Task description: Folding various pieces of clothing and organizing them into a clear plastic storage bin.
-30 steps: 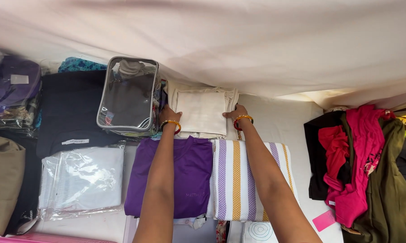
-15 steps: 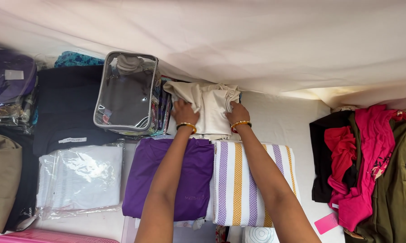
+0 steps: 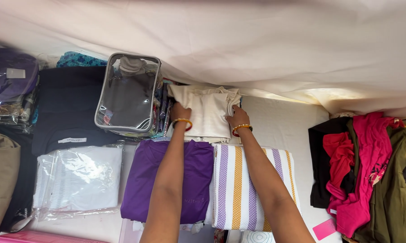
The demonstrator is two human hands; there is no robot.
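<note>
Against the draped white sheet, just right of a clear zip pouch (image 3: 127, 94), lies a folded cream cloth garment (image 3: 208, 113). Left hand (image 3: 179, 111) grips its left edge and right hand (image 3: 237, 118) its right edge, hands apart, above a folded purple shirt (image 3: 191, 171) and a striped towel (image 3: 239, 184).

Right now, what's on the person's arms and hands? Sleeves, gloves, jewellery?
Both forearms are bare, with no sleeves in view and no gloves. The left hand has a gold bangle with a red one beside it at the wrist. The right hand wears a matching gold bangle, with a darker one next to it. I can't make out any rings on the fingers.
</note>
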